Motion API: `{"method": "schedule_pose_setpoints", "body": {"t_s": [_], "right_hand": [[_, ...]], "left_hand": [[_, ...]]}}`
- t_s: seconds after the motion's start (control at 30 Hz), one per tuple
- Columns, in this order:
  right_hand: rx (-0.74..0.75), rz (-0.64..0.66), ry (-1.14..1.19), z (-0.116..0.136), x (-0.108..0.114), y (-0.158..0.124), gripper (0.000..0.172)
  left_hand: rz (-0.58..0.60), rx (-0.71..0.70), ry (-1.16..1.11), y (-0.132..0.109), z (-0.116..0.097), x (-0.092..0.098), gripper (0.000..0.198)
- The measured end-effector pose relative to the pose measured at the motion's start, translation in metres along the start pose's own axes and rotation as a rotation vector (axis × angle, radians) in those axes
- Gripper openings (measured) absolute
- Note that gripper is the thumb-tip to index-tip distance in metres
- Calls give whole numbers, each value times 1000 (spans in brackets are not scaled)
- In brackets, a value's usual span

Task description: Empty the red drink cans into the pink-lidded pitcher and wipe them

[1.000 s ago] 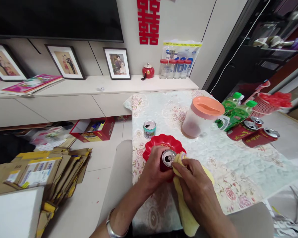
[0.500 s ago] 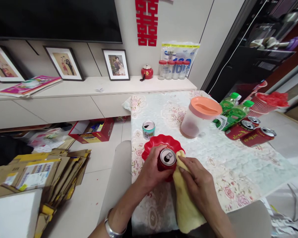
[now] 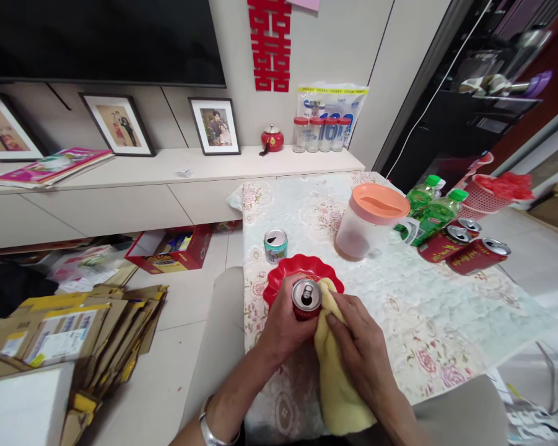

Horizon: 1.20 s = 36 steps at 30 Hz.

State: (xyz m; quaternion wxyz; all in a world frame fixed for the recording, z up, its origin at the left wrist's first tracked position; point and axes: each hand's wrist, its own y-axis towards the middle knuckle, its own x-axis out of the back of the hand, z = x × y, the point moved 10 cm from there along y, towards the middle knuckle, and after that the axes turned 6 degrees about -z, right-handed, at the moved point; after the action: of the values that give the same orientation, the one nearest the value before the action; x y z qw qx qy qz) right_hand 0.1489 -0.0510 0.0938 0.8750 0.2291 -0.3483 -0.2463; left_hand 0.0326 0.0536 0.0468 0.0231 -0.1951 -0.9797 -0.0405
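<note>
A red drink can (image 3: 306,298) with an opened top is wrapped by my left hand (image 3: 281,319), its silver lid facing up. Pinched in my right hand (image 3: 357,334) is a yellow cloth (image 3: 337,378), whose upper end touches the can's right side. The cloth's lower part hangs toward the table's near edge. Beneath and behind the can lies a red scalloped plate (image 3: 279,272), partly covered by my hands. A small teal can (image 3: 275,246) stands just beyond the plate's left edge.
On the flowered tablecloth (image 3: 301,210) stands a pitcher with an orange lid (image 3: 374,214). Farther right are green bottles (image 3: 434,217), several red cans (image 3: 478,256) and a pink basket (image 3: 485,195). Flattened cardboard (image 3: 134,328) lies at the left on the floor.
The can in my left hand has shifted slightly left and tilted a little. My right hand and the cloth have moved left with it, and the cloth's tip sits higher against the can.
</note>
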Motion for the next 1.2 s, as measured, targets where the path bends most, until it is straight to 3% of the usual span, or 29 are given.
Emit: {"method": "schedule_pose_setpoints", "body": {"t_s": [0.2, 0.4, 0.53, 0.7, 0.83, 1.03, 1.2], "right_hand": [[-93, 25, 72, -10, 0, 6, 25], [-149, 10, 62, -12, 2, -2, 31], [-107, 1, 30, 5, 2, -8, 35], [-16, -137, -33, 30, 20, -9, 43], [29, -178, -100, 31, 31, -9, 49], [-224, -188, 120, 3, 33, -4, 32], [-404, -128, 295, -13, 20, -3, 40]], "left_hand": [[24, 11, -287, -3, -19, 4, 65], [-120, 58, -456, -2, -15, 11, 70], [-204, 74, -381, -5, -17, 14, 68], [-147, -4, -369, -17, -24, -3, 75], [-65, 1, -430, -30, -26, -21, 72], [-1, -56, -441, -38, -43, -30, 61], [-73, -191, -365, -43, -55, -19, 64]]}}
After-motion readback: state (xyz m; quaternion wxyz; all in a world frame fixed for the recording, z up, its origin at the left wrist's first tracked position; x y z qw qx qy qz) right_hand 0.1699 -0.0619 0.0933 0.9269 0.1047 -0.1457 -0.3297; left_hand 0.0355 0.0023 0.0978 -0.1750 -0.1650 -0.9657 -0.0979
